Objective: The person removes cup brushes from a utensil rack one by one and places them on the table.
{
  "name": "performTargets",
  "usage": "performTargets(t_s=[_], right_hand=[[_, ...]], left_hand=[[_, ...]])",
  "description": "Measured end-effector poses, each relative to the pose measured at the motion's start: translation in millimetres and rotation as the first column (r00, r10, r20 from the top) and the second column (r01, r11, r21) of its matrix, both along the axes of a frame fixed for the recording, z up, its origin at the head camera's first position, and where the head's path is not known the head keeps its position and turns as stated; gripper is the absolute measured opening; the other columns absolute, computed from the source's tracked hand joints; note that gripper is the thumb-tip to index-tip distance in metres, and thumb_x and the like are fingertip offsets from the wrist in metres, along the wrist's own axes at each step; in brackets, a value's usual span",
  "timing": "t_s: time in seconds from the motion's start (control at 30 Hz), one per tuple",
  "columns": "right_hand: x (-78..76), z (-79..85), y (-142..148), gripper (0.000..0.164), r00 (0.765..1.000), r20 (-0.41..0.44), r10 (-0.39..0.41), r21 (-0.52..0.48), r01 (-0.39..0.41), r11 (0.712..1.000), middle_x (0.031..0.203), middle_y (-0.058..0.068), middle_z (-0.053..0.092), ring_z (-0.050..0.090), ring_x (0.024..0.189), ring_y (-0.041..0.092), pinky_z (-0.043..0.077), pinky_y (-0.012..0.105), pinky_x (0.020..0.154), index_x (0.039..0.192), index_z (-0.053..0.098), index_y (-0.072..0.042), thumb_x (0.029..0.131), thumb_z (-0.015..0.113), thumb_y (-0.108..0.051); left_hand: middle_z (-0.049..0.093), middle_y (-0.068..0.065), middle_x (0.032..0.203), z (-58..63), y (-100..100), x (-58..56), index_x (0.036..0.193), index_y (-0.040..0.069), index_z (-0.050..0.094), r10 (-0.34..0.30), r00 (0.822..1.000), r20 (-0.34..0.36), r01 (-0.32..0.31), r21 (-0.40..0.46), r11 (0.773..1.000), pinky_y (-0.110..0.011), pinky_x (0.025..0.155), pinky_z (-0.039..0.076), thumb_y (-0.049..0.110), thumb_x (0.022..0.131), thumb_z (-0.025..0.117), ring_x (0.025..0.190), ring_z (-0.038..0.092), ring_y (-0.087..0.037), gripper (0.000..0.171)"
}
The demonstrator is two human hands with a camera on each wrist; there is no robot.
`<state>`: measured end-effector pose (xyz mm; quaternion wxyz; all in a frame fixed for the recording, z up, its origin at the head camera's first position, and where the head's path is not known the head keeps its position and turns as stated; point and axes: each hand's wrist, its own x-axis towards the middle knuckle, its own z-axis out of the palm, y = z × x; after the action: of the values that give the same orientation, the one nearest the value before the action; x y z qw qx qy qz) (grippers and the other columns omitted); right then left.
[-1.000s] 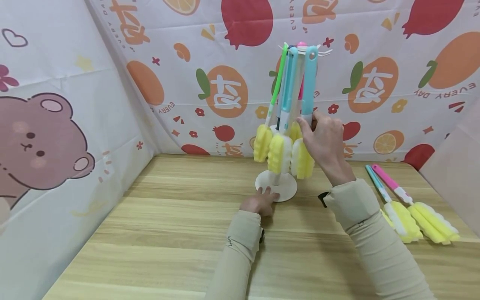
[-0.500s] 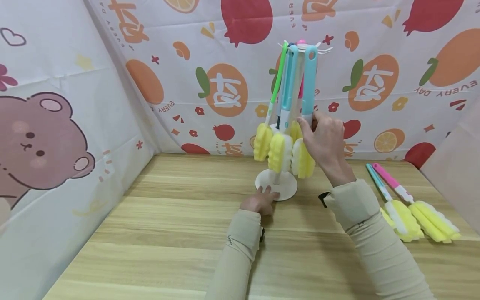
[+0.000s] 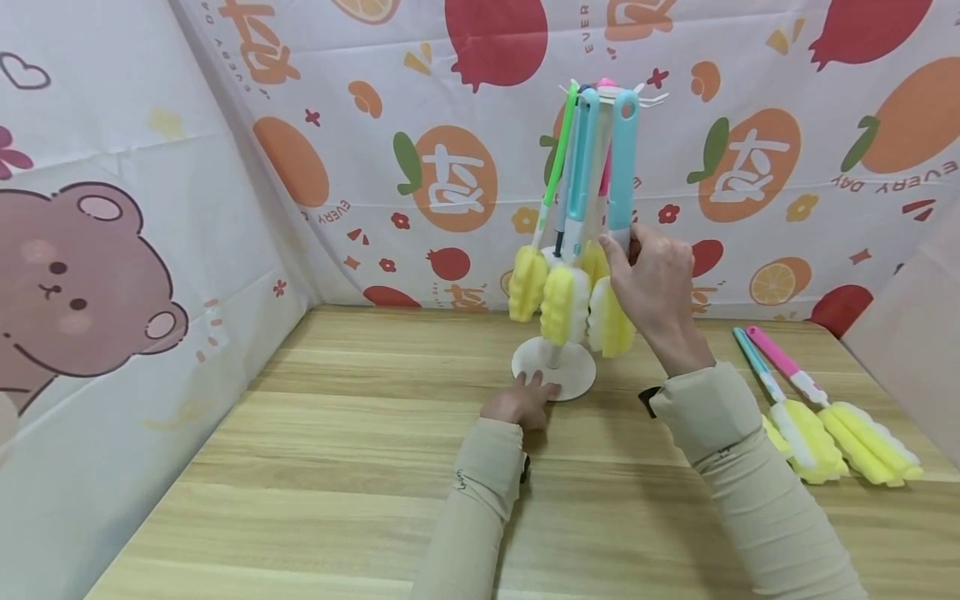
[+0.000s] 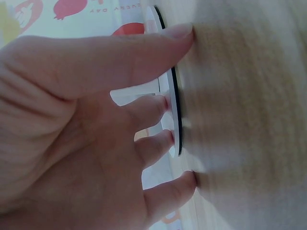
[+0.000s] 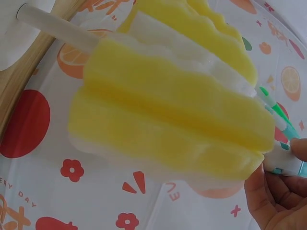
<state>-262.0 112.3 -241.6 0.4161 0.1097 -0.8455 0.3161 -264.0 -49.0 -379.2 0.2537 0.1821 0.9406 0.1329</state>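
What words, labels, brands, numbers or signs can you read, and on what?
"EVERY DAY", repeated on the patterned backdrop.
Stylised characters on the backdrop and its printed oranges: I can't read them surely.
Small marks on the upright blue brushes and beige sleeves: too small to read.
No brand or number legible.

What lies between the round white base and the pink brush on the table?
The head view shows a blue brush, a partly hidden yellow sponge, the right sleeve crossing in front, and bare table near the base.

Held blue-handled brush points sponge-down; white rack stands upright.
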Motion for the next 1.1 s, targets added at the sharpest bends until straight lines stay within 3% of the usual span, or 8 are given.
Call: performTargets(t_s=[0.43, 0.77, 1.1], right_hand=[[-2.8, -5.7, 9.6, 0.035, 0.999, 0.03, -0.024, -0.029, 0.025, 0.999, 0.073, 0.018, 0.061, 0.051, 0.063, 0.025, 0.05, 0.038, 0.058, 0.089, 0.061, 0.007, 0.088, 0.056, -0.028], [-5.4, -7.7, 17.5, 0.036, 0.998, 0.037, -0.045, -0.031, 0.046, 0.998, 0.07, 0.018, 0.06, 0.049, 0.062, 0.026, 0.044, 0.037, 0.055, 0.083, 0.061, 0.007, 0.088, 0.056, -0.028], [-6.0, -6.8, 23.1, 0.036, 0.994, 0.085, -0.065, -0.039, 0.069, 0.997, 0.073, 0.016, 0.059, 0.049, 0.065, 0.025, 0.046, 0.036, 0.057, 0.088, 0.06, 0.005, 0.089, 0.054, -0.031]], left_hand=[[0.01, -0.003, 0.151, 0.4, -0.8, -0.6, 0.138, 0.03, 0.034, 0.005, 1.0, -0.008, -0.005, -0.013, 1.0, -0.056, 0.093, 0.034, 0.005, 0.077, 0.059, 0.133, 0.002, -0.023, 0.071], [0.009, -0.003, 0.151, -0.3, 0.1, -1.3, 0.139, 0.03, 0.032, 0.005, 1.0, 0.005, -0.005, -0.011, 1.0, -0.057, 0.095, 0.032, 0.004, 0.077, 0.059, 0.133, 0.001, -0.024, 0.073], [0.01, -0.004, 0.151, -0.1, -0.6, -0.5, 0.138, 0.029, 0.034, -0.011, 1.0, -0.019, 0.01, -0.015, 1.0, -0.057, 0.093, 0.033, 0.005, 0.075, 0.059, 0.133, 0.003, -0.025, 0.072]])
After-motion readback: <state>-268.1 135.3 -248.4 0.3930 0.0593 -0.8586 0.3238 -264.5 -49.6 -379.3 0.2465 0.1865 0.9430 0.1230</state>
